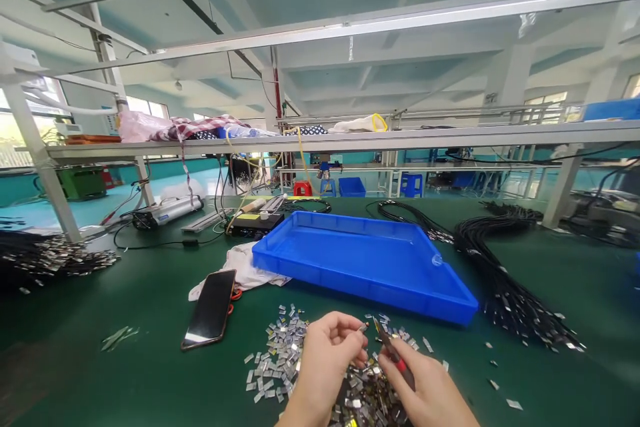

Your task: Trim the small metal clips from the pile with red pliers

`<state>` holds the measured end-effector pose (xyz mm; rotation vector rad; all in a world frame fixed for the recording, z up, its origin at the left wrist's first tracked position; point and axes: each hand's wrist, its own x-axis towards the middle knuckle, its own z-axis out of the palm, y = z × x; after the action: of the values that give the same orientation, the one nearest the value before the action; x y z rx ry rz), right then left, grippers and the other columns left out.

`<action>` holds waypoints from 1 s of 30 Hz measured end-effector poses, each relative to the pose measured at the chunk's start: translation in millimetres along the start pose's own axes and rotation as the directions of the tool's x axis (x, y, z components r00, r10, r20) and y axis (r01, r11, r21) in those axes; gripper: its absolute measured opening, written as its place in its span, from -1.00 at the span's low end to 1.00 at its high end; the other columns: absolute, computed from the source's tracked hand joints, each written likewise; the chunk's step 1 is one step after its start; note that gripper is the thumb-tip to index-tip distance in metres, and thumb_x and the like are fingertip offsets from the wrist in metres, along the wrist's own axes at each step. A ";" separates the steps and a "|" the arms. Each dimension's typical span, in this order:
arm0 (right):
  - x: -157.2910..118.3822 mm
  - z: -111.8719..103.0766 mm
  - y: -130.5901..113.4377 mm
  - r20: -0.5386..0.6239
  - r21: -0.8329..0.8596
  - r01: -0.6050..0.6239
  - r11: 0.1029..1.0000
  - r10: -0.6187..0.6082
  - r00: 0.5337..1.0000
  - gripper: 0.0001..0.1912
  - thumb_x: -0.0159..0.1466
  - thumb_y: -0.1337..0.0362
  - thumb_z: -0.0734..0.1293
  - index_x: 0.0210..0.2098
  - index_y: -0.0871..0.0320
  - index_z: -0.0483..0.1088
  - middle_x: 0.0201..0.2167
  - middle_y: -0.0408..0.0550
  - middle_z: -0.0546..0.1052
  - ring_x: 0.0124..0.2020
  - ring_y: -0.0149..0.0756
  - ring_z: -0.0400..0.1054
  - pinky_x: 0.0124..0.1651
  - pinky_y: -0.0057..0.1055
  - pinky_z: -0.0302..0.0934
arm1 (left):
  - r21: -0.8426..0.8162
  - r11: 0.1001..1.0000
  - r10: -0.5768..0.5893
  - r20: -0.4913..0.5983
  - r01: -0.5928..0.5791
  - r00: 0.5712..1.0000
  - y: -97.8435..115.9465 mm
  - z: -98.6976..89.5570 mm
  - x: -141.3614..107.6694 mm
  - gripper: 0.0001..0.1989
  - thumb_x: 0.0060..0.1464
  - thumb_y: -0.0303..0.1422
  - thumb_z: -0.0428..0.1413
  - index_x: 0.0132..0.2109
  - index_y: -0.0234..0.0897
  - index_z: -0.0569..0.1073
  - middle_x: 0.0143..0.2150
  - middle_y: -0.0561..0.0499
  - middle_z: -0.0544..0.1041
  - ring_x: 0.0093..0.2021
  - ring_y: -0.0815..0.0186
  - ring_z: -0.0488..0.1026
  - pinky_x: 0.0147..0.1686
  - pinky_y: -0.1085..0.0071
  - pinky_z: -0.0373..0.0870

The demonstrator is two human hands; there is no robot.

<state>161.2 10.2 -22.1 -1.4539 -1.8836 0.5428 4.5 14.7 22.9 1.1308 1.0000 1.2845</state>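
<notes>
My left hand [330, 357] is closed in a pinch on a small shiny metal piece [364, 327], held above the loose parts. My right hand [425, 377] grips a slim tool [400, 363] with a black-and-red handle. Its narrow tip points up and left, close to the small piece; whether they touch I cannot tell. Beneath both hands spreads a pile of small metal parts [367, 390], partly hidden by them. Beside my left hand lie many flat silvery pieces [280, 350] on the green tabletop [150, 387].
A blue tray [350, 250] sits just beyond my hands. Bundled black cables [490, 273] lie at right, more cables [45, 253] at far left. A phone [210, 310] rests near a white cloth [245, 263], over red-handled scissors [235, 294]. A shelf [350, 140] spans the back.
</notes>
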 end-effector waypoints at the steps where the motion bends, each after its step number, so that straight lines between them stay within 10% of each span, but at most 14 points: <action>1: -0.1 -1.1 -0.9 -0.004 0.011 0.006 1.000 -0.006 1.000 -0.66 0.28 0.00 0.06 -0.44 0.03 0.30 -0.49 -0.13 0.51 -0.45 -0.20 0.38 -0.41 -0.40 0.09 | -0.001 1.000 0.007 0.003 -0.007 1.000 -0.2 0.4 -0.4 -0.87 -0.07 -0.44 0.17 -0.31 -0.41 0.48 -0.47 -0.04 0.51 -0.51 0.35 0.41 -0.46 0.44 0.35; 30: -0.6 -3.6 -8.5 -0.033 0.009 0.077 0.997 -0.077 0.996 -0.59 0.26 -0.03 0.11 -0.45 0.06 0.41 -0.57 -0.11 0.51 -0.54 -0.27 0.37 -0.42 -0.48 0.18 | -0.066 0.981 0.168 -0.161 -0.180 0.973 -13.3 10.7 -5.4 -0.80 -0.13 -0.32 0.28 -0.34 -0.33 0.51 -0.44 0.00 0.55 -0.43 0.28 0.52 -0.37 0.47 0.45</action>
<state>158.2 6.9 -14.0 -1.3694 -1.8999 0.4887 17.2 9.2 11.6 1.0889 0.9694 1.5593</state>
